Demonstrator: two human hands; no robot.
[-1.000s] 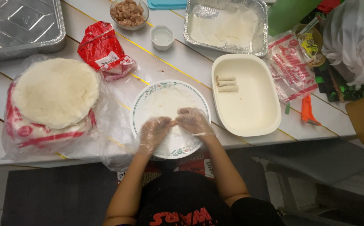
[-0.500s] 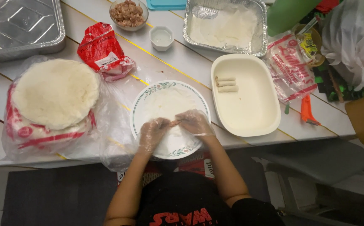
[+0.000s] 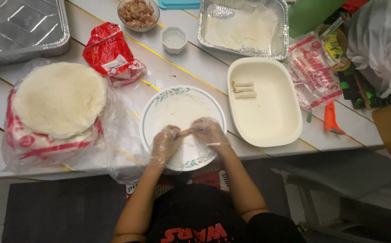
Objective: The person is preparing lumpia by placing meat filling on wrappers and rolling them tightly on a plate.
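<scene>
White plank table [image 3: 195, 63], round plate [image 3: 159, 105], 2 gloved hands, left hand [image 3: 166, 145], right hand [image 3: 209, 131], pinching wrapper roll [image 3: 185, 132] lengthwise left-right

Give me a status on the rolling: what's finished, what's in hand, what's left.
Done: three finished rolls lie side by side in the white oval dish. In hand: the gloved left hand and right hand pinch a thin wrapper with filling over the floral-rimmed plate. Left: a thick stack of round wrappers in its open bag, a bowl of meat filling nearly full, and most of the dish bare.
</scene>
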